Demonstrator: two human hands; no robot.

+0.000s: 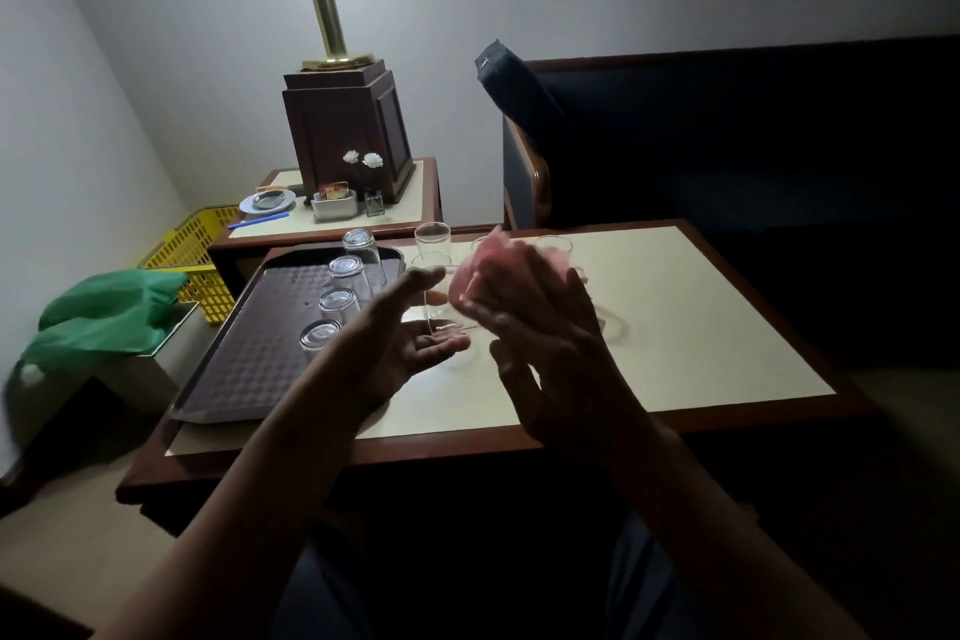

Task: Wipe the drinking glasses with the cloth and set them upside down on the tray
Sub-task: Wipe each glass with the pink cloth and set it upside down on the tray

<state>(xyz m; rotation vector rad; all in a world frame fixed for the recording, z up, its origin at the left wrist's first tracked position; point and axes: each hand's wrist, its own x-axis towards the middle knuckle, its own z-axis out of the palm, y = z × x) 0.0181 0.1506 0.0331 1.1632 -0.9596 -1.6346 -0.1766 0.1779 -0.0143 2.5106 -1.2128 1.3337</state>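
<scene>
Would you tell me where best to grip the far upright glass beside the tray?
I would grip the glass round its side wall at mid-height, coming from the right: it stands upright, mouth up, and the tray of inverted glasses lies close on its left.

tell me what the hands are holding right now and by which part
The right hand grips the pink cloth, bunched in its fingers. The left hand is palm up by a glass; whether it holds it cannot be told.

tray (244,364) is being shown brown, diamond-patterned | cloth (485,257) is being shown pink | basket (202,234) yellow | bag (104,317) green
</scene>
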